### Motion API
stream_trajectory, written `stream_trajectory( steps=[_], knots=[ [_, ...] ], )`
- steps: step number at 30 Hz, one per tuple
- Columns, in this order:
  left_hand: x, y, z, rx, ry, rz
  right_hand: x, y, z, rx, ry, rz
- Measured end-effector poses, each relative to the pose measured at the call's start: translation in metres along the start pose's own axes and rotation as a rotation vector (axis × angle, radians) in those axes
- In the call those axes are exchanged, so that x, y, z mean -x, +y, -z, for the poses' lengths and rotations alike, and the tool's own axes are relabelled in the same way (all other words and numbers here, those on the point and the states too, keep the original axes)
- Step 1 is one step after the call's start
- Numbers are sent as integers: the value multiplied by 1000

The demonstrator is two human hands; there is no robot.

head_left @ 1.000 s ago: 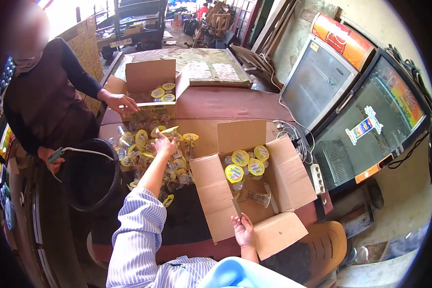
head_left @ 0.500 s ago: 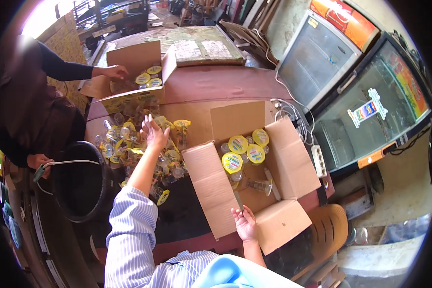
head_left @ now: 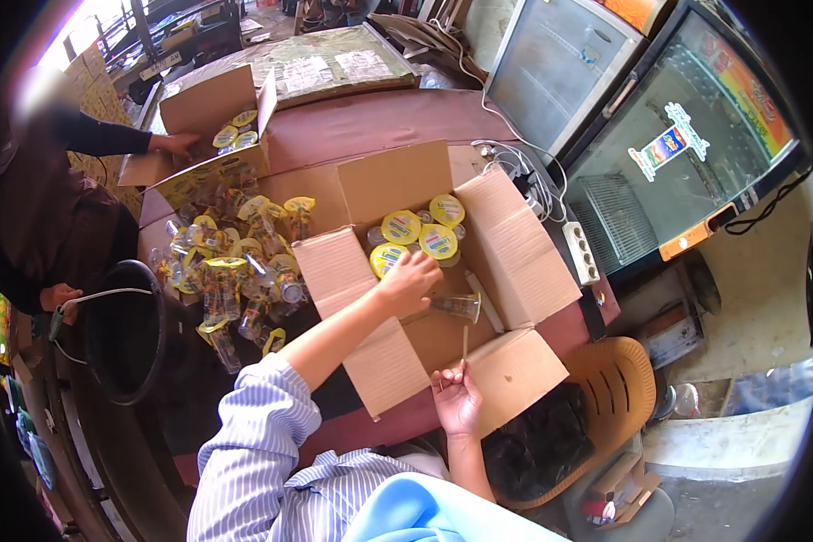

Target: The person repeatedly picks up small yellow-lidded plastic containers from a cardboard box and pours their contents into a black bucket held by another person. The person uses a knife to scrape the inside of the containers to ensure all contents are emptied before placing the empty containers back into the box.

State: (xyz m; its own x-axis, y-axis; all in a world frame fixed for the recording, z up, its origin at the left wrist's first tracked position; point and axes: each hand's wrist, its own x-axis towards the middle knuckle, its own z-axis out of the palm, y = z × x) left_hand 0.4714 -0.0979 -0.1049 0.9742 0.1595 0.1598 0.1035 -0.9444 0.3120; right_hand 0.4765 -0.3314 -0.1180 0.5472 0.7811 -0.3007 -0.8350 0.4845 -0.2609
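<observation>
My left hand (head_left: 408,284) is over the left side of an open cardboard box (head_left: 526,257), beside several clear plastic cups with yellow printed lids (head_left: 438,241). Its fingers are bent, and whatever they hold is hidden beneath them. A clear cup (head_left: 456,305) lies on its side in the box. At the near edge my right hand (head_left: 458,397) pinches a thin, narrow stick (head_left: 465,345) that points up; its kind is unclear. Left of the box lies a heap of clear cups with yellow lids or film (head_left: 235,271).
Another person's hand (head_left: 176,144) reaches into a second cardboard box (head_left: 210,101) holding cups. That person's other hand grips a cord beside a black bucket (head_left: 126,334). A power strip (head_left: 581,253) and glass-door coolers (head_left: 686,144) stand right; an orange chair (head_left: 619,379) is near.
My left hand has moved from the heap rightward to above the box. The view has shifted, and the other person's hand is lower inside the far box. My right hand keeps the stick.
</observation>
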Motion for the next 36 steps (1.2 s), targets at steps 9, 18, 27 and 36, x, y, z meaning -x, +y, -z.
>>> stream_trajectory(
  steps=[9, 18, 27, 36],
  knots=[
    [-70, 31, -119, -45, -204, 148, 45, -75, 2, -40, 0, 204],
    [-82, 48, -136, 301, -139, 279, 70, -135, 24, 49, 38, 442],
    [2, 95, -20, 1504, 287, 135, 52, -132, 5, 166, -81, 401],
    [225, 73, 82, 977, 645, 438, 35, -18, -29, 466, -32, 204]
  ],
)
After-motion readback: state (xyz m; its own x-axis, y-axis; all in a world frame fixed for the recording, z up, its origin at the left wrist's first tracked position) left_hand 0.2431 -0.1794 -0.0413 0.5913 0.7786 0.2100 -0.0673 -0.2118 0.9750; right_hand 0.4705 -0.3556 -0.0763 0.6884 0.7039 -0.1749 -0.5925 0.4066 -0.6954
